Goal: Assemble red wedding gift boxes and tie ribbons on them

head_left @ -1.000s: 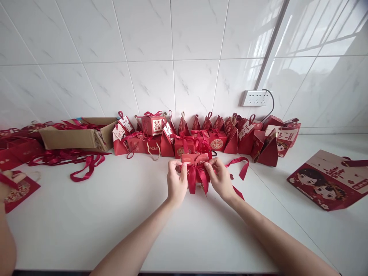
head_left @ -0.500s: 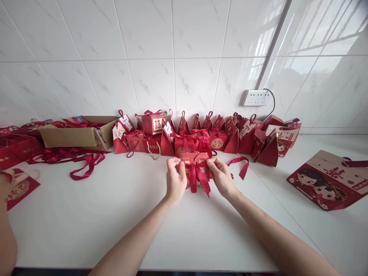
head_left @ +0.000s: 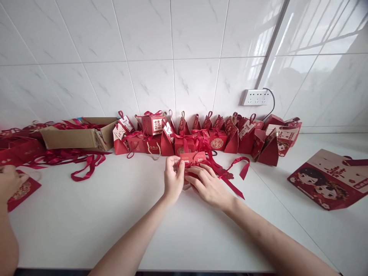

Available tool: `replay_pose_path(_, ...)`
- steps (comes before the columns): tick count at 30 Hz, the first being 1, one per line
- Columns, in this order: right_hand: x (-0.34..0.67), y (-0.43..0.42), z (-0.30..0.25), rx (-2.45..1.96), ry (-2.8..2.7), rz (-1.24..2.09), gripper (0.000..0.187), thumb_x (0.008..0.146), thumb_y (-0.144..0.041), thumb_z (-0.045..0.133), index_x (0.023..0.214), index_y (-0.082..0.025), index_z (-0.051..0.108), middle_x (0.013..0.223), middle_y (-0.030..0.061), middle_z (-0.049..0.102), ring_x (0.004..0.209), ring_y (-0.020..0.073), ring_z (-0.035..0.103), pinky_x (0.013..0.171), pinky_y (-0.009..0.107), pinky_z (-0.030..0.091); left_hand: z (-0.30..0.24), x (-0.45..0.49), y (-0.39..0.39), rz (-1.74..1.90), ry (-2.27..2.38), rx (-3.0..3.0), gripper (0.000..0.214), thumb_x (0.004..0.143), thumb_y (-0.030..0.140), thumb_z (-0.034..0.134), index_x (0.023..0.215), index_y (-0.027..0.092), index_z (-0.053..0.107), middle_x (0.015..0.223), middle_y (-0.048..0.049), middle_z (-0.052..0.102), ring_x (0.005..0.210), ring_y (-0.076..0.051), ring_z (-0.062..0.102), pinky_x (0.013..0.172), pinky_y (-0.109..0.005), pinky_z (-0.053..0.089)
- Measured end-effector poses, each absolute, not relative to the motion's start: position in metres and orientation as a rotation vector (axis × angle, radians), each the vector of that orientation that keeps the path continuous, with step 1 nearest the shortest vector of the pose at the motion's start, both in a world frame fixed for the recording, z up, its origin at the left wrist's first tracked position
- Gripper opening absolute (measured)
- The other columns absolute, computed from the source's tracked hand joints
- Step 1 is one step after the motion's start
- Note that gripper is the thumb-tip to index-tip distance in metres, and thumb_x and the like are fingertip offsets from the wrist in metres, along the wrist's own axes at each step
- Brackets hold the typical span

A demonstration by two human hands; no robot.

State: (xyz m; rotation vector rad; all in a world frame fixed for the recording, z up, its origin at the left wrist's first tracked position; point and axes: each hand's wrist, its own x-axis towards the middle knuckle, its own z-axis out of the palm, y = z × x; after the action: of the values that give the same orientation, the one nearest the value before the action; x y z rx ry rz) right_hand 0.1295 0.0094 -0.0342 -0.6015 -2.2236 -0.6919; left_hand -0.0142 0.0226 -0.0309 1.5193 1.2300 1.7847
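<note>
A small red gift box [head_left: 193,156] with gold lettering stands on the table in front of me, a dark red satin ribbon [head_left: 227,179] tied round it. With thumb and bent fingers, my left hand [head_left: 173,179] pinches the ribbon at the box's left side. My right hand [head_left: 211,187] lies over the front of the box, its fingers curled on the ribbon at the knot. Those fingers hide the bow's middle and much of the box front. Ribbon tails trail out to the right of the hand.
Behind stand rows of red gift boxes [head_left: 217,141]. At left, a cardboard box [head_left: 76,138] holds ribbons, with loose ribbon [head_left: 86,168] beside it. Another person's hand [head_left: 10,184] is over a red bag [head_left: 24,189]. A larger printed box [head_left: 324,180] sits at right; a power strip [head_left: 255,97] hangs behind.
My right hand has moved left from the box's right side onto the knot. The ribbon tails that hung down in front now lie to the right. The other person's hand has come further into view.
</note>
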Motion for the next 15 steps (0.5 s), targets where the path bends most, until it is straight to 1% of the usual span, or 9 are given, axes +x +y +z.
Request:
replay_pose_path(5, 0.136, 0.011, -0.032, -0.518, -2.227, -0.545, 0.019, 0.092, -0.007, 0.044, 0.104, -0.013, 0.057, 0.104, 0.0098, 0.067, 0.108, 0.0194, 0.058, 0.098, 0.038, 0.046, -0.030, -0.017, 0.025, 1.794, 1.228, 1.550, 0.011, 0.085, 0.030, 0.052, 0.089, 0.020, 0.047, 0.079, -0.0020, 0.058, 0.073, -0.013, 0.059, 0.069, -0.025, 0.048)
replay_pose_path(8, 0.139, 0.006, -0.030, -0.477, -2.190, -0.506, 0.025, 0.092, -0.005, 0.039, 0.106, -0.015, 0.057, 0.099, 0.0067, 0.070, 0.099, 0.0164, 0.063, 0.103, 0.044, 0.040, -0.031, -0.016, 0.024, 1.813, 1.252, 1.561, 0.010, 0.085, 0.028, 0.052, 0.088, 0.020, 0.047, 0.079, -0.0020, 0.058, 0.074, -0.014, 0.059, 0.069, -0.026, 0.048)
replay_pose_path(10, 0.140, 0.003, -0.028, -0.446, -2.189, -0.501, 0.027, 0.093, -0.004, 0.037, 0.107, -0.015, 0.057, 0.096, 0.0056, 0.071, 0.092, 0.0150, 0.065, 0.104, 0.047, 0.036, -0.032, -0.014, 0.022, 1.812, 1.283, 1.558, 0.009, 0.085, 0.027, 0.051, 0.088, 0.020, 0.048, 0.079, -0.0021, 0.058, 0.074, -0.014, 0.059, 0.069, -0.026, 0.047)
replay_pose_path(12, 0.140, 0.000, -0.026, -0.409, -2.203, -0.497, 0.026, 0.093, -0.004, 0.039, 0.107, -0.014, 0.057, 0.093, 0.0056, 0.072, 0.087, 0.0143, 0.065, 0.100, 0.045, 0.038, -0.031, -0.013, 0.020, 1.787, 1.308, 1.549, 0.008, 0.086, 0.027, 0.050, 0.089, 0.020, 0.048, 0.077, -0.0015, 0.057, 0.071, -0.013, 0.058, 0.067, -0.025, 0.046)
replay_pose_path(15, 0.139, -0.001, -0.025, -0.363, -2.216, -0.480, 0.024, 0.092, -0.005, 0.040, 0.106, -0.012, 0.058, 0.092, 0.0062, 0.073, 0.087, 0.0146, 0.065, 0.091, 0.040, 0.044, -0.028, -0.013, 0.018, 1.746, 1.299, 1.527, 0.012, 0.085, 0.028, 0.051, 0.093, 0.021, 0.046, 0.076, 0.0002, 0.055, 0.067, -0.012, 0.055, 0.065, -0.025, 0.046)
